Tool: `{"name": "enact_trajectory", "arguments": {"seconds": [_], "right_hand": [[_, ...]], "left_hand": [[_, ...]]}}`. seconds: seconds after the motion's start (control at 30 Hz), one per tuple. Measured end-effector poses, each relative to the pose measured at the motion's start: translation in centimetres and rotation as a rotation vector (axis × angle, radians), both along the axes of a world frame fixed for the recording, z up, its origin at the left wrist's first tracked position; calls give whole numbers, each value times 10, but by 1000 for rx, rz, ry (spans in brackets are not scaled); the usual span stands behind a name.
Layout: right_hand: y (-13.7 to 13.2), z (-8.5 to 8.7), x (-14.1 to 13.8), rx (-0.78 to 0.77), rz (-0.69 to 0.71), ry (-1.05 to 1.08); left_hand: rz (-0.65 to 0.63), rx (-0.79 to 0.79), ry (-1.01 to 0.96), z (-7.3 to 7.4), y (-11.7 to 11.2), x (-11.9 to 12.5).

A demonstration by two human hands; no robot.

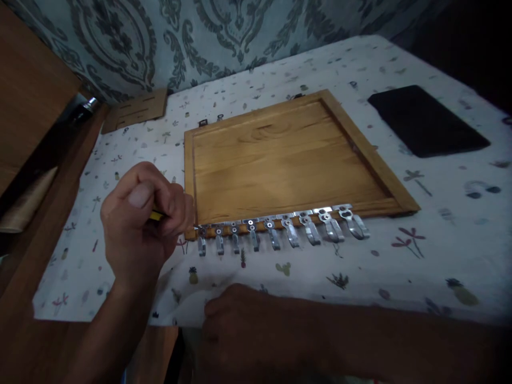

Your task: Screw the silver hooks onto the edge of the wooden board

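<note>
My left hand (146, 218) is closed in a fist around a screwdriver (156, 215), of which a bit of yellow and black handle shows. Its thin shaft points to the left end of a row of silver metal hooks (273, 236). These hooks line the near edge of a framed wooden board (280, 154), with cross-head screws in several of them. At the table's front edge rests my right hand (236, 325), dim and with curled fingers; whether anything is inside it is hidden.
The table has a white printed cloth (288, 288). A black tablet-like slab (428, 120) lies to the right of the board. Flat brown cardboard (136, 110) lies at the back left. Behind stands a patterned wall (240, 32), and wooden furniture (32, 80) is on the left.
</note>
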State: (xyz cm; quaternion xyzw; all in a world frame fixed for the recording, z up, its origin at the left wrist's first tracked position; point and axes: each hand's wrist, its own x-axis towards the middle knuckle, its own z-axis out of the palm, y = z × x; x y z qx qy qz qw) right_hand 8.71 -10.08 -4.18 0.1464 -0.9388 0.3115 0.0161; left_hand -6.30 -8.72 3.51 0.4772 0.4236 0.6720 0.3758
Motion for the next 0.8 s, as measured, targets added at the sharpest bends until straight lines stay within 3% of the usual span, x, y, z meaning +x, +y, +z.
{"name": "enact_trajectory", "arguments": {"seconds": [0.1, 0.33, 0.8], "right_hand": [[0, -2, 1, 0, -14, 30], [-2, -7, 4, -26, -23, 85], [-4, -12, 2, -62, -40, 115]], "left_hand": [[-87, 34, -3, -1, 2, -3], [-111, 70, -16, -2, 3, -4], [26, 92, 84, -4, 1, 1]]}}
